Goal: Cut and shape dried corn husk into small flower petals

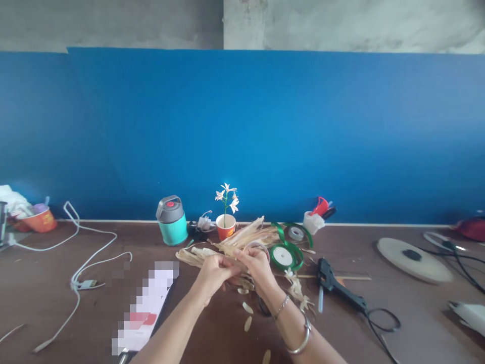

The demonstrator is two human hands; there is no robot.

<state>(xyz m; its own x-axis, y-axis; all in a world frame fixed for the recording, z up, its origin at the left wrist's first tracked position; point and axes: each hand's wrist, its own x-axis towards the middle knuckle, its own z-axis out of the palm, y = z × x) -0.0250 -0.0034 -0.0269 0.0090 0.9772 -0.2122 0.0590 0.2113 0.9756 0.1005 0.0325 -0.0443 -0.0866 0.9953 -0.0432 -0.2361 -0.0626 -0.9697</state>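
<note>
Over the middle of the table, my left hand and my right hand are close together, thumbs and fingers pinched. Between them is a pale piece of dried corn husk, partly hidden by the fingers. Behind and beside the hands lies a loose heap of dried husks. Several small cut petal-shaped pieces are scattered below my right wrist. White husk flowers lie to the right of that wrist. Just beyond my right hand is a spool of green ribbon.
A paper cup holds a flower stem. Left are a turquoise food jar, a phone and white cables. Right are a black glue gun, a round disc and a pen cup. A blue panel stands behind.
</note>
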